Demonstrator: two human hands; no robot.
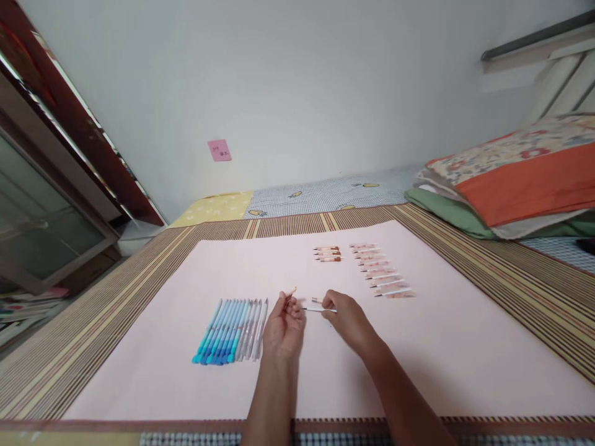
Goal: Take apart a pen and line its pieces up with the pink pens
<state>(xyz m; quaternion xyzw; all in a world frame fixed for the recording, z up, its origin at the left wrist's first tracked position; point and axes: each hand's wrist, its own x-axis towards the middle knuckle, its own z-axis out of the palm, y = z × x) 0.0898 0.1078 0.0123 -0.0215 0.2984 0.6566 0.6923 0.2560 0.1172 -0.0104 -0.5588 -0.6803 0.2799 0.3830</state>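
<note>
Striped mat (130,291) under pink sheet (162,390). L hand (284,328) has fingers pinched on a small bit (292,291); R hand (341,313) grips a thin rod (316,309), tip twd L, right of blue pens (223,328). Loose pinch could prob. drop the bit; a knock, roll the pens.

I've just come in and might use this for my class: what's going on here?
A person is handling pen parts over a pink sheet. The left hand pinches a small pale piece; the right hand holds a slim white rod, its dark tip towards the left hand. Blue and clear pens lie in a row to the left; three brown-ended pieces and a column of pinkish parts lie farther back.
</note>
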